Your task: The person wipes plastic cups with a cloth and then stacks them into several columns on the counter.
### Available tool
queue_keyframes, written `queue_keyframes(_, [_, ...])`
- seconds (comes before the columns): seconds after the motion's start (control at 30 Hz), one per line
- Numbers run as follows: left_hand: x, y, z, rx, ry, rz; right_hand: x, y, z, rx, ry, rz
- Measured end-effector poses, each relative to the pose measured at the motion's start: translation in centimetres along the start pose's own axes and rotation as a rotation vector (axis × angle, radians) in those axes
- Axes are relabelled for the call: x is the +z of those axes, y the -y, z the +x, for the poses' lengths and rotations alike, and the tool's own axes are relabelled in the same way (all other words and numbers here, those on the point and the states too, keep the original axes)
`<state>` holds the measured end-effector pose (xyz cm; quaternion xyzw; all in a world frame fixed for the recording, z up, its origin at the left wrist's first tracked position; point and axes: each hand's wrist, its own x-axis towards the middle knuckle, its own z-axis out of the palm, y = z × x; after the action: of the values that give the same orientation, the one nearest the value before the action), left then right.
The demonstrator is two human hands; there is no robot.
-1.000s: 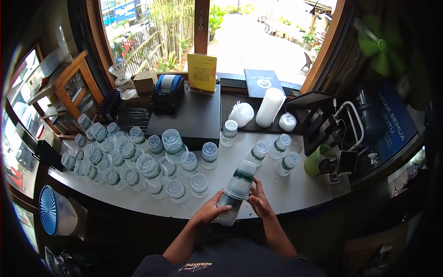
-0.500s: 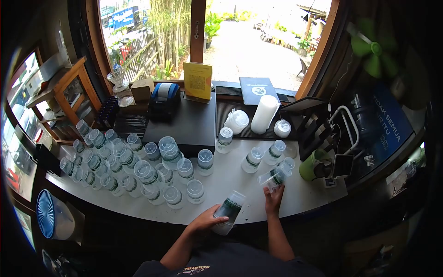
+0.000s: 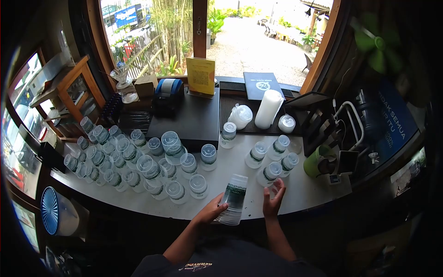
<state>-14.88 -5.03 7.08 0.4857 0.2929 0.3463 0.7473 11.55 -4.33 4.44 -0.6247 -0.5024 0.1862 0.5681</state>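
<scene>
My left hand (image 3: 212, 210) grips a stack of clear plastic cups (image 3: 232, 199) with a green band, held upright above the front edge of the white counter (image 3: 304, 194). My right hand (image 3: 272, 200) is spread open with nothing in it, just below an upside-down cup (image 3: 269, 173) standing on the counter. That cup stands with three other upside-down cups (image 3: 272, 154) to its upper left and right.
Several upside-down cups (image 3: 134, 159) crowd the counter's left half. Behind stand a black cash drawer (image 3: 189, 117), a receipt printer (image 3: 168, 92), a yellow sign (image 3: 201, 76), a tall white cup stack (image 3: 269, 108), lids and a green mug (image 3: 318, 161).
My right hand pulled one cup off the stack, carried it right and set it upside down by the right-hand group, then let go. The left hand kept the stack.
</scene>
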Motion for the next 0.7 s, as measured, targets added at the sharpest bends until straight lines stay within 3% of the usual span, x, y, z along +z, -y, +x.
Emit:
queue_keyframes(0.13, [0.4, 0.4, 0.7, 0.02, 0.0, 0.053, 0.0, 2.8, -2.3, 0.192, 0.821, 0.615])
queue_keyframes(0.4, [0.4, -0.5, 1.5, 0.041, -0.001, 0.233, 0.1, 4.9, -2.6, 0.434, 0.867, 0.716])
queue_keyframes(0.57, [0.8, -2.7, 1.7, 0.001, 0.032, 0.265, 0.4, 4.9, -2.6, 0.4, 0.812, 0.753])
queue_keyframes(0.7, [0.5, -1.2, 1.2, 0.051, -0.057, 0.339, 0.7, 5.4, -1.8, 0.301, 0.72, 0.728])
